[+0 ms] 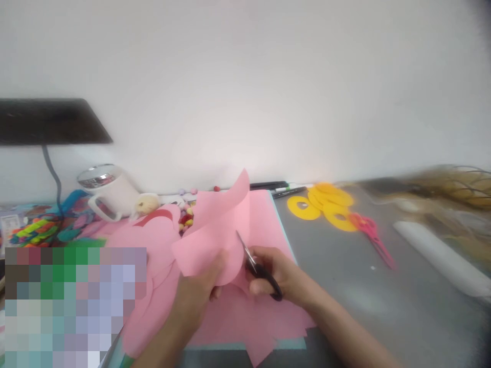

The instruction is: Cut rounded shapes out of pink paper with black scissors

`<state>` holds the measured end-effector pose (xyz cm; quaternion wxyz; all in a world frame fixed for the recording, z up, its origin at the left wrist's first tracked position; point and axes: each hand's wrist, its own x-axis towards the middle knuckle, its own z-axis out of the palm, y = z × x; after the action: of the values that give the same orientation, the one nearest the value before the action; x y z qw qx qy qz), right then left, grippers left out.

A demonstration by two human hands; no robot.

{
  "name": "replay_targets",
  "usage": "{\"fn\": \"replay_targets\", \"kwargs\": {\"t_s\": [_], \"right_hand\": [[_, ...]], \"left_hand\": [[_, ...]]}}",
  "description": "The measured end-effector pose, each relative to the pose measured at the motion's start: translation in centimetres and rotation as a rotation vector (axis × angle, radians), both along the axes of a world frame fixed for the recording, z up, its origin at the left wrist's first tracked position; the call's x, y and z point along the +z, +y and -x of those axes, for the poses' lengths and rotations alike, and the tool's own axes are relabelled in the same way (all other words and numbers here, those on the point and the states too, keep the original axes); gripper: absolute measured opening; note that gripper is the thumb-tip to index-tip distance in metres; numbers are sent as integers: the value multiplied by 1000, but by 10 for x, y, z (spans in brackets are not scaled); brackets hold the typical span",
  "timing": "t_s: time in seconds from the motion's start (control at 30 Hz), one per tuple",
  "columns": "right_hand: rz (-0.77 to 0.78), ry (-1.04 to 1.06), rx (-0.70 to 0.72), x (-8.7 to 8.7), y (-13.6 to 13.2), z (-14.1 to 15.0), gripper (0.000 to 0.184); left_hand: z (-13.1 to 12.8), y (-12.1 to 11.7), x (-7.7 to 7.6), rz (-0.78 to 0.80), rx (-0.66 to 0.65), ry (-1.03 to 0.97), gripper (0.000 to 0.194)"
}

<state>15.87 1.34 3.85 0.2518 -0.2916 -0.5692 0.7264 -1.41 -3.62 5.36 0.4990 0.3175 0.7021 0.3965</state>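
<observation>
My left hand (pixel 199 296) pinches a pink paper sheet (pixel 215 230) by its lower edge and holds it up above the table. My right hand (pixel 280 276) grips black-handled scissors (pixel 258 270), whose blades point up into the sheet's curved right edge. Under both hands lie more pink paper sheets (pixel 261 214) and rounded pink cut-outs (pixel 153 240), spread over the grey table (pixel 345 276).
Yellow paper rings (pixel 326 207) and red scissors (pixel 372 232) lie at the right. Markers (pixel 287 190) rest by the wall. A white mug (pixel 109 191), small beads (pixel 186 217) and colourful clutter sit at the left. A white roll (pixel 441 258) lies far right. A pixelated patch covers the lower left.
</observation>
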Motion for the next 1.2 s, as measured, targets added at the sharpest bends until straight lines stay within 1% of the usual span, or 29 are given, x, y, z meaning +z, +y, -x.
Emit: {"fn": "replay_targets", "kwargs": {"t_s": [0.13, 0.2, 0.27, 0.4, 0.57, 0.7, 0.87, 1.0, 1.2], "right_hand": [[7, 5, 0, 2, 1, -1, 49], [13, 1, -1, 2, 1, -2, 50], [16, 3, 3, 1, 1, -3, 49], [4, -8, 8, -1, 2, -3, 45], [2, -24, 5, 2, 2, -3, 46], [14, -34, -6, 2, 1, -3, 47], [23, -38, -12, 1, 1, -3, 43], [-3, -31, -10, 1, 1, -4, 41], [7, -30, -12, 2, 1, -3, 43]], "left_hand": [[0, 1, -1, -9, -18, -30, 52], [0, 1, -1, -24, -51, -43, 51], [0, 0, 0, -36, -57, -44, 51], [1, 0, -1, -56, -33, -56, 51], [2, 2, -4, -43, 5, -73, 51], [2, 4, -3, -61, -12, -89, 52], [4, 5, -1, -22, -28, -46, 55], [5, 4, -3, -53, -53, -40, 55], [8, 5, -8, -80, -66, -32, 55]]}}
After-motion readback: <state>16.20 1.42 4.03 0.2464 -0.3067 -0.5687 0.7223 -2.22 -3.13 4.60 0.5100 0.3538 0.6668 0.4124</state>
